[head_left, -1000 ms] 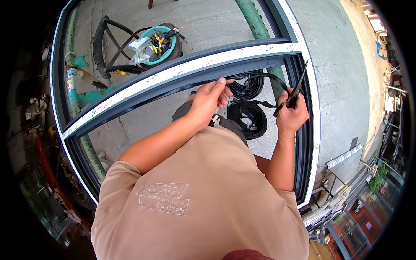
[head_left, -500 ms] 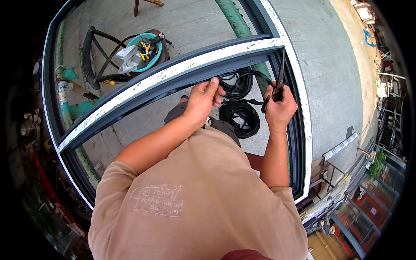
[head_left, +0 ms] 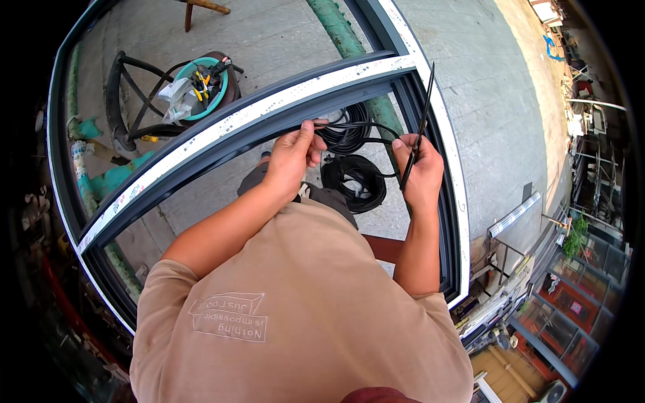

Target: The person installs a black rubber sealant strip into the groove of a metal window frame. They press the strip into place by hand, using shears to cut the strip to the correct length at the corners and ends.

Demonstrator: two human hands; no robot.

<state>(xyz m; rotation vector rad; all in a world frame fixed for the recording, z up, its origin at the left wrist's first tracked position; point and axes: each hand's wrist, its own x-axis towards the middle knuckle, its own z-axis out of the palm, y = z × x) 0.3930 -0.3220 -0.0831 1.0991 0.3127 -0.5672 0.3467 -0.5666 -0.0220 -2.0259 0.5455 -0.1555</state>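
My left hand [head_left: 290, 161] is closed, thumb and fingers pinching a black rubber sealing strip [head_left: 377, 140] against the inner edge of the crossbar of a dark window frame [head_left: 201, 140]. The strip runs in a loose loop from there to my right hand [head_left: 423, 173], near the frame's right side. That hand is closed around dark scissors [head_left: 426, 107], seen nearly edge-on with the blades pointing away from me. The strip also passes by its fingers, whose grip on the handles is partly hidden. Below lie two black coils of strip [head_left: 348, 138], one beyond the other.
Beyond the crossbar, a turquoise basin [head_left: 220, 101] of tools and a plastic bag rests on a stool. Beside it stands a black tubular frame [head_left: 114, 94]. Worn green bars [head_left: 336, 27] run beneath the window frame. Metal racks and clutter line the right side.
The scissors have turned in my right hand and now appear thinner. The strip between my hands forms a wider loop. My left hand keeps its place on the crossbar. The whole view has shifted slightly.
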